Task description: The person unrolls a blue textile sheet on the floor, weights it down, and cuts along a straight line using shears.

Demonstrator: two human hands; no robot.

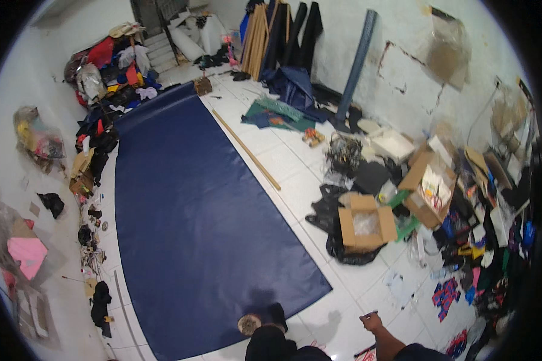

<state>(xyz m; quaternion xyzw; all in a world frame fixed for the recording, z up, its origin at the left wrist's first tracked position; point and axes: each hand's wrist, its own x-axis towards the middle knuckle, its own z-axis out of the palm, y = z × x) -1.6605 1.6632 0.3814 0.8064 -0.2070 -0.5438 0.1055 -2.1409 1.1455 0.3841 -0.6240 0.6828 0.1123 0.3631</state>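
A wide sheet of dark blue, slightly glossy material (199, 222) lies unrolled on the floor before me. Its far end is still wound in a roll (156, 107). My right hand (371, 321) is over the white tiles, right of the sheet's near corner and apart from it. Its fingers look curled closed; whatever they hold, if anything, is too small to make out. My left hand is out of view. At the near edge, beside my dark-clothed leg (271, 346), a round, pale-topped object (249, 325) rests on the sheet.
A long wooden stick (247, 150) lies along the sheet's right side. Farther right stand an open cardboard box (367, 225) and heaps of scraps (482, 240). Rolls (277, 42) lean on the back wall. Piled bags and cloth (111, 72) crowd the far left.
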